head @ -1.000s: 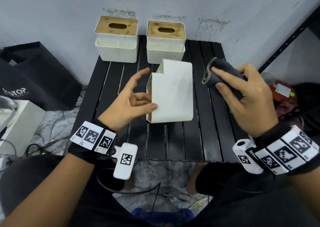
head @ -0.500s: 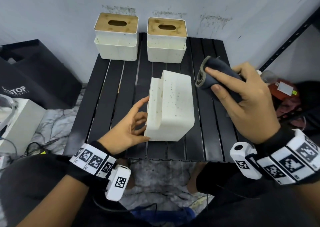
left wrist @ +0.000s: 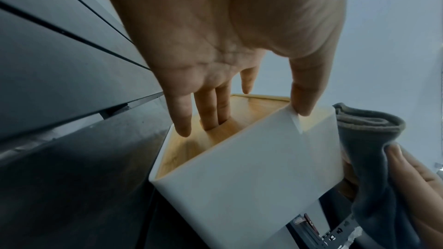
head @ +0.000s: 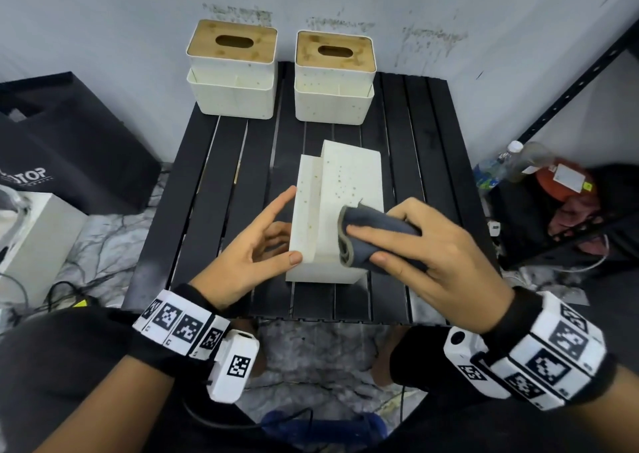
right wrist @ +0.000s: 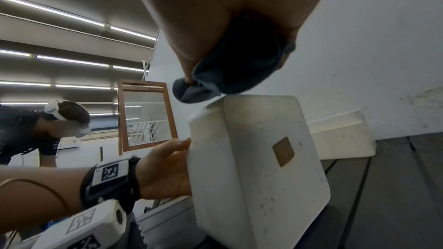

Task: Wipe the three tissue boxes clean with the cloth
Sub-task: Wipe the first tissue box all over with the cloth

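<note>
Off-white plastic, speckled with brown spots, is what you are working on: the near box (head: 340,210) is lying tipped on its side in the middle of the black slatted table (head: 214,189), its wooden lid facing your left hand (head: 249,245).

You are steadying that box with the left hand. The fingers are straight and slightly spread; in the left wrist view two or three fingertips are reaching into the slot of the lid (left wrist: 242,113), and the thumb is resting on the box's near upper edge. The index finger is standing clear of the box, pointing up along its left side.

Your right hand (head: 428,245) is gripping the folded grey cloth (head: 366,234). The fingers are lying pressed over its top and the thumb is curling under it, so the cloth is pinched between them. Its folded edge is touching the upward-facing side of the box near the near right corner, among the spots. In the right wrist view the cloth (right wrist: 230,71) is meeting the top edge of the box (right wrist: 258,158).

The other two boxes are standing upright at the far edge of the table against the wall, the left one (head: 231,75) and the right one (head: 334,79) side by side but apart, well away from your hands. The right one is showing spots on its front.
</note>
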